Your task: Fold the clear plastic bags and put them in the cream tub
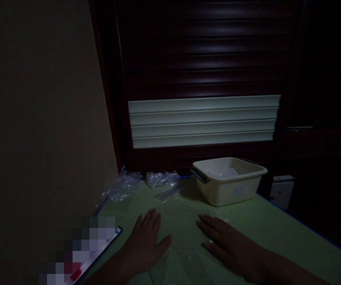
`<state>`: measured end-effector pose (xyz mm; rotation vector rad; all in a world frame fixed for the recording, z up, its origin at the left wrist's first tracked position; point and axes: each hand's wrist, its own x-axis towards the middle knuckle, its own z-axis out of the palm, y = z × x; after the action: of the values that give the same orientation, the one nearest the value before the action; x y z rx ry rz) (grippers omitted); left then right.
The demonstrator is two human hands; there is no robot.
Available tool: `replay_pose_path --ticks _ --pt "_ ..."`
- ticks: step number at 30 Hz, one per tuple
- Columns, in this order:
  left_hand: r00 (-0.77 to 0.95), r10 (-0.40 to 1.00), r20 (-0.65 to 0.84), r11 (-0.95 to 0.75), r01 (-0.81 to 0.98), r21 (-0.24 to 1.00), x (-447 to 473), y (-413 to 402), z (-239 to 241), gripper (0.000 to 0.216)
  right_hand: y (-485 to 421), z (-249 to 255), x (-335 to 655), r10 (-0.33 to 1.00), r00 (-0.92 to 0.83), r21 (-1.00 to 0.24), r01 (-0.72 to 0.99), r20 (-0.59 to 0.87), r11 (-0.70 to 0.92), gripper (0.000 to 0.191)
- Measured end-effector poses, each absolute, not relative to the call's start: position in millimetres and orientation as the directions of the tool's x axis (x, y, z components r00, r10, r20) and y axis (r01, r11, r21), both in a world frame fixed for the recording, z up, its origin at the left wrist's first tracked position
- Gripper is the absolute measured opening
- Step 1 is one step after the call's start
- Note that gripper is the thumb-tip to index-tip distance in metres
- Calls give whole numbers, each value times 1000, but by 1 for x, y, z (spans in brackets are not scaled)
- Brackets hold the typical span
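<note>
My left hand (146, 247) lies flat on the green tabletop (301, 241), its fingers stretched out and the thumb spread to the side. Across from it, my right hand (232, 243) rests palm down with the fingers extended. Between and below both hands is a thin clear plastic sheet or bag (185, 261), hard to make out in the dim light. Neither hand grips anything that I can see.
A cream plastic basin (232, 190) with dark handles stands at the back right, holding some clear plastic. Crumpled clear plastic (124, 186) lies against the wall, with another clump (161, 179) beside it. A lit screen (99, 249), partly blurred, is at left.
</note>
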<state>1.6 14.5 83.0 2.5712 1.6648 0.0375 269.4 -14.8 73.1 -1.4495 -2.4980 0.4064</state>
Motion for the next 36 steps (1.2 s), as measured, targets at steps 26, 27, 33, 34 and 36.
replay_pose_path --ticks 26,27,33,34,36 --pt "467 883 -47 -466 884 31 0 11 84 66 -33 81 277 878 -466 -315 822 106 474 52" --pt "464 885 -50 -463 886 30 1 11 85 69 -37 82 268 865 -495 -331 805 83 492 54" --pt "473 876 -95 -472 881 33 0 12 87 82 -40 82 274 838 -544 -349 794 -44 497 60" --pt "476 875 -94 -474 880 35 -1 12 87 83 -40 80 280 842 -537 -350 798 -43 491 61" --pt "480 873 -85 -478 877 43 -1 13 86 83 -41 76 291 855 -518 -359 804 -29 475 60"
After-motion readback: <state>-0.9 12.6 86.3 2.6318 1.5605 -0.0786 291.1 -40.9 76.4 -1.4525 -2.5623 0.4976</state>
